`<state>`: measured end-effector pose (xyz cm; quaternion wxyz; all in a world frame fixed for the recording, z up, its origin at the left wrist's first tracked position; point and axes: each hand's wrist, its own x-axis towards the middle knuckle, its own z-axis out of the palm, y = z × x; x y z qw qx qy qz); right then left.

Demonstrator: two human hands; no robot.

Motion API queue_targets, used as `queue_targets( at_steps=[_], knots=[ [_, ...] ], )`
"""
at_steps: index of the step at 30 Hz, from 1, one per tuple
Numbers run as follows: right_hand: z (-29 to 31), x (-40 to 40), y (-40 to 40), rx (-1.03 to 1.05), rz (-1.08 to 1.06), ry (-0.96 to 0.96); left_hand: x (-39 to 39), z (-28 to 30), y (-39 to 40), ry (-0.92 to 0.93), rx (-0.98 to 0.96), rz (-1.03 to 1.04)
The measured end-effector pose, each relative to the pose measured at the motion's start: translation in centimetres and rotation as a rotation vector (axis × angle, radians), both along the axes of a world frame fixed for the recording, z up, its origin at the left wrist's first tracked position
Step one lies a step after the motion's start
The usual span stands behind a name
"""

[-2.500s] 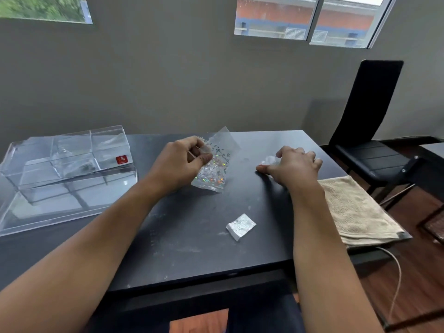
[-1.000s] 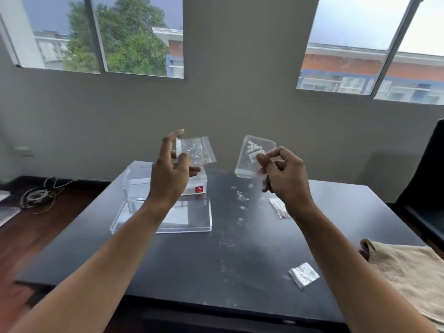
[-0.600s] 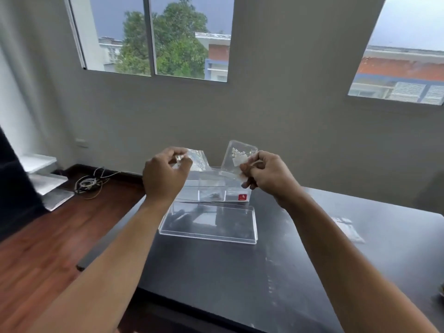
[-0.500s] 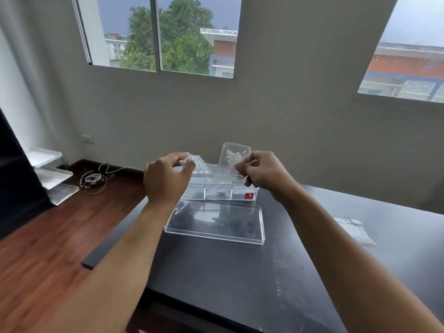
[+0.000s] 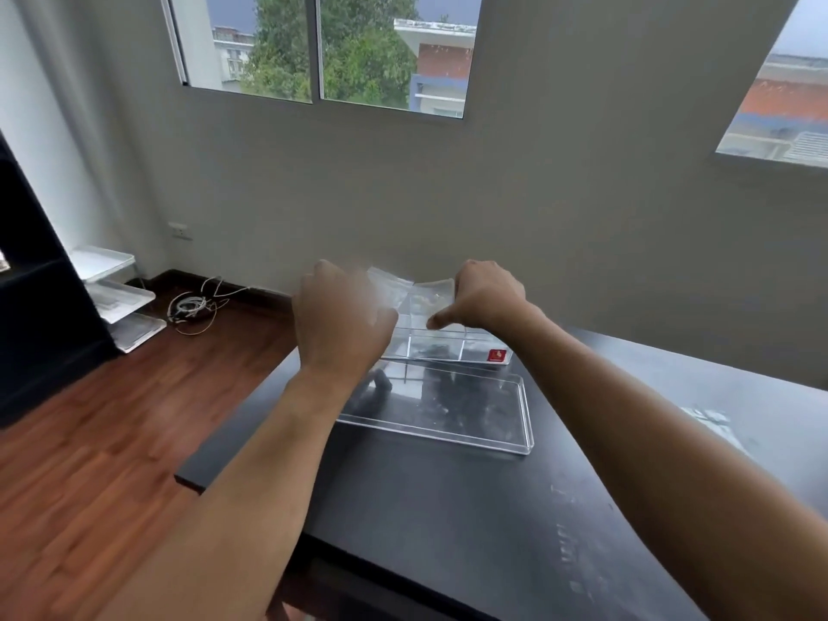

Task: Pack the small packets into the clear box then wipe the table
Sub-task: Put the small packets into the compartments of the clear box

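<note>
The clear box (image 5: 470,349), split into compartments and marked with a red sticker, stands at the far left of the black table (image 5: 448,508). Its clear lid (image 5: 448,416) lies flat just in front of it. My left hand (image 5: 338,322) is closed on a small clear packet (image 5: 390,289), held over the box's left end and blurred by motion. My right hand (image 5: 484,298) pinches another clear packet (image 5: 432,294) just above the box's middle. A further small packet (image 5: 710,419) lies on the table at the right.
The table's left edge drops to a wooden floor (image 5: 89,463). A white tiered rack (image 5: 116,298) and a coil of cable (image 5: 192,304) sit by the wall. A dark cabinet (image 5: 31,284) stands at the far left.
Both hands have come down from chest height, carrying their packets to just above the clear box. The view has swung left, putting the cloth and the foil packet out of frame.
</note>
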<state>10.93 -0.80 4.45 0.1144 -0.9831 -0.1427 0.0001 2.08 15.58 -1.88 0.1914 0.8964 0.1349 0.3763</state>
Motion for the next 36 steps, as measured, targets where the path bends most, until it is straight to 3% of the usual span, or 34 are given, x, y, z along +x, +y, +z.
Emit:
queue_targets(
  at_steps=[5,11,17,24,29,36],
  knots=[
    [-0.2,0.2,-0.1,0.116,0.106,-0.063,0.2,-0.1,0.1,-0.026,-0.127,0.001],
    [-0.3,0.5,-0.6,0.219,0.172,-0.09,0.5,-0.1,0.8,0.178,-0.396,-0.196],
    [0.2,-0.5,-1.8,0.482,0.328,-0.318,-0.1,0.5,0.4,-0.061,-0.296,-0.125],
    [-2.2,-0.8,-4.6,0.255,0.578,-0.422,0.4,-0.1,0.3,0.004,-0.197,-0.084],
    [-2.8,-1.1,-5.9,0.114,0.644,-0.28,0.5,-0.5,0.2,0.055,0.021,0.005],
    [-2.9,-0.9,-4.9,-0.088,0.669,-0.404,0.7,-0.6,0.5,0.068,0.085,-0.011]
  ],
)
